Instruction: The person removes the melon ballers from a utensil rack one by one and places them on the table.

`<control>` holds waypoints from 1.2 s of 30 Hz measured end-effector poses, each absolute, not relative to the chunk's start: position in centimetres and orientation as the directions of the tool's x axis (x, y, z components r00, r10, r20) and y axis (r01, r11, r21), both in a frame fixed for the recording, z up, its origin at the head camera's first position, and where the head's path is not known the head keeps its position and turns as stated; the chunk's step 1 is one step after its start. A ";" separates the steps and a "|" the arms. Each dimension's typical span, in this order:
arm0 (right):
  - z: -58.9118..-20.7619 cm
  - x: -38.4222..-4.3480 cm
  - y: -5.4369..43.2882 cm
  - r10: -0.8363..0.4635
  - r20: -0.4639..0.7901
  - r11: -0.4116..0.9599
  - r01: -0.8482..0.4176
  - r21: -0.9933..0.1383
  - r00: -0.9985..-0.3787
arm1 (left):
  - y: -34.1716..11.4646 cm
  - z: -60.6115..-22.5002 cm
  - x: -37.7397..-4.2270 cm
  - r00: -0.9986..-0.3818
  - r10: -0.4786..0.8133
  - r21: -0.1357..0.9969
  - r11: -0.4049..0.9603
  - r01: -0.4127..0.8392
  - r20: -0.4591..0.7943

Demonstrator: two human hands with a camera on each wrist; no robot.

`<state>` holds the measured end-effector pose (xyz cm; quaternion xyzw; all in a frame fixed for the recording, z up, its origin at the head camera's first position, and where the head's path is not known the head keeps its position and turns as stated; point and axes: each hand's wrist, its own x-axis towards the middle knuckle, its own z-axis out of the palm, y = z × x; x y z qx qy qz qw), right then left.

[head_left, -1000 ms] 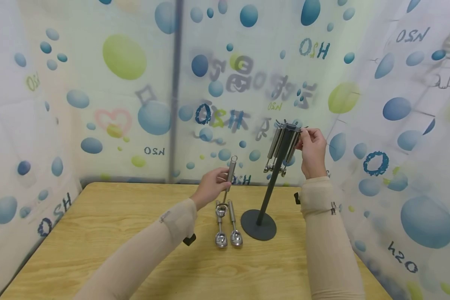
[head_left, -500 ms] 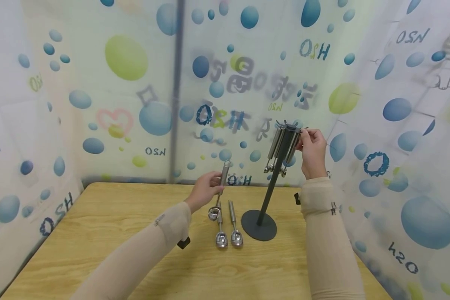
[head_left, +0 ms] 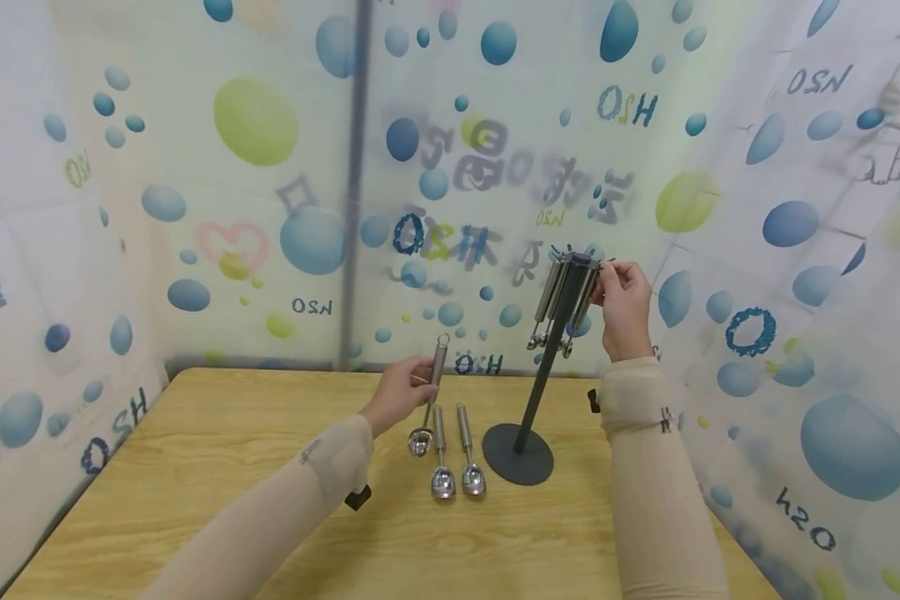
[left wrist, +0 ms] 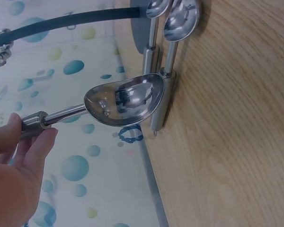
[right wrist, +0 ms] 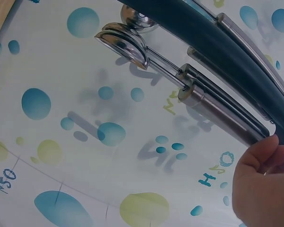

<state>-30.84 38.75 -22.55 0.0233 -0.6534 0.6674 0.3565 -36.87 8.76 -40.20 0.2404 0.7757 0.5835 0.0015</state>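
In the head view my left hand (head_left: 401, 394) pinches the steel handle of an ice cream scoop (head_left: 420, 441), holding it tilted with its bowl low. The left wrist view shows that scoop's oval bowl (left wrist: 125, 100) close up. Two more ice cream scoops, a left one (head_left: 442, 482) and a right one (head_left: 473, 479), lie side by side on the table. My right hand (head_left: 626, 308) is up at the top of a dark rack (head_left: 546, 379). Its thumb and fingers pinch the handle end of a hanging scoop (right wrist: 213, 106); the fingers hide the hook there.
Several scoops (head_left: 546, 292) hang around the rack's top. Its round base (head_left: 518, 467) stands on the wooden table (head_left: 270, 500), right of the lying scoops. Patterned curtains (head_left: 255, 217) enclose the table at the back and sides.
The left hand has moved left and down with its scoop, from above the left lying scoop to beside it. My right hand stays at the rack top.
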 end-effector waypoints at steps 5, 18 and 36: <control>-22.7 -30.9 38.8 0.441 0.506 0.113 -0.514 -0.851 -0.741 | 8.5 -40.7 -36.8 -0.897 0.366 0.918 0.208 0.337 0.246; -22.7 -30.9 38.8 0.439 0.508 0.095 -0.524 -0.846 -0.741 | 7.9 -42.5 -37.2 -0.926 0.347 0.949 0.214 0.233 0.149; -22.7 -30.8 38.8 0.443 0.509 0.110 -0.518 -0.848 -0.738 | 7.4 -44.7 -37.6 -0.939 0.334 0.975 0.166 0.147 0.084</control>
